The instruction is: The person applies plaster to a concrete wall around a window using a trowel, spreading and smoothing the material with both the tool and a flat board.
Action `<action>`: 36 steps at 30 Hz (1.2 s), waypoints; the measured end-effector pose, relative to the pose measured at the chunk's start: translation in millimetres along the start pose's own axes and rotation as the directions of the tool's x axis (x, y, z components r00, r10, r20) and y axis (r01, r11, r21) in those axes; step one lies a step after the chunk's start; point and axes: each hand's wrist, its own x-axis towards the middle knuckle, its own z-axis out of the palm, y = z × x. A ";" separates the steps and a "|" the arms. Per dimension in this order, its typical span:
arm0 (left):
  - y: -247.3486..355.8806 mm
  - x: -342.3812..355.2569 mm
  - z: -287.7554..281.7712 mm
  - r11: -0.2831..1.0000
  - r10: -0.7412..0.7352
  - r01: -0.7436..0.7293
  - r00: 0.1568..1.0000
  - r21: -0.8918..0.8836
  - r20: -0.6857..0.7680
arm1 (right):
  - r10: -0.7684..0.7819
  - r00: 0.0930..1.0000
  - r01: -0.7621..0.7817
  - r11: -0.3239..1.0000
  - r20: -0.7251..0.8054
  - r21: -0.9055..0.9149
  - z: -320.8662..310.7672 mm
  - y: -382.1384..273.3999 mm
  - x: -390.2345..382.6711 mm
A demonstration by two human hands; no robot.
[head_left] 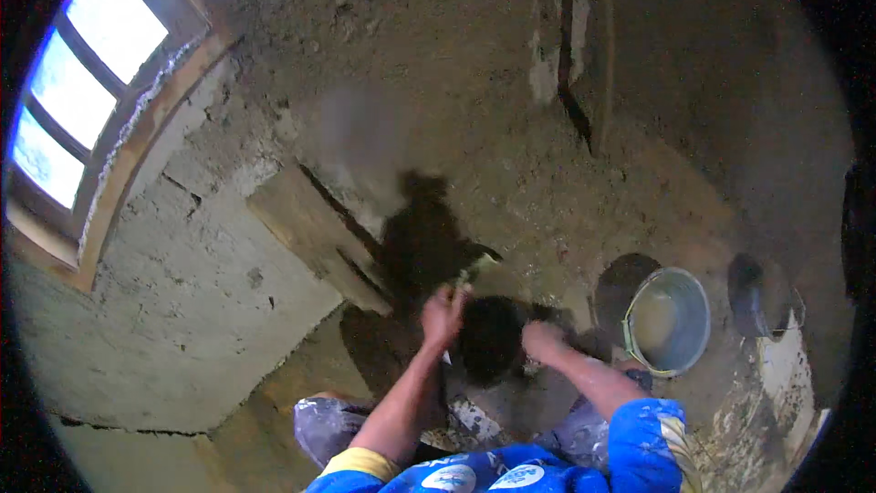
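My left hand (443, 315) is closed around a small tool with a pale, plaster-smeared end (481, 266); its exact kind is too dim to tell. Just below and to the right sits a dark round vessel (493, 338), its inside lost in shadow. At the vessel's right side is my right hand (545, 340), its fingers curled closed. Whether they grip the rim or something else cannot be made out. Both forearms reach forward from blue sleeves, over my bent knees.
A grey bucket (695, 319) with cloudy contents stands to the right. A wide board (315, 233) leans at the left, near the plastered wall (173, 310). A barred window (82, 100) lets in light at the upper left. Rough wall with a dark groove (568, 82) rises ahead.
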 end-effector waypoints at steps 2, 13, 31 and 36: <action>25.7 -10.8 4.6 0.998 -0.004 -0.005 0.989 0.060 0.146 | -0.184 0.975 0.176 0.982 0.124 0.072 21.7 -19.3 -6.6; 5.8 12.9 -10.1 0.991 -0.135 0.130 0.972 -0.038 -0.193 | -0.325 0.908 -0.231 0.143 0.266 0.962 -40.5 -25.6 -65.7; -13.6 11.0 -3.0 0.995 -0.097 0.091 0.967 -0.036 -0.235 | -0.119 0.809 0.349 0.886 -0.576 0.307 -318.0 -10.9 105.2; 1.0 12.5 -22.0 0.989 -0.149 0.142 0.970 -0.049 -0.190 | -0.175 0.940 0.340 0.417 -0.292 0.843 -170.7 -42.2 -51.2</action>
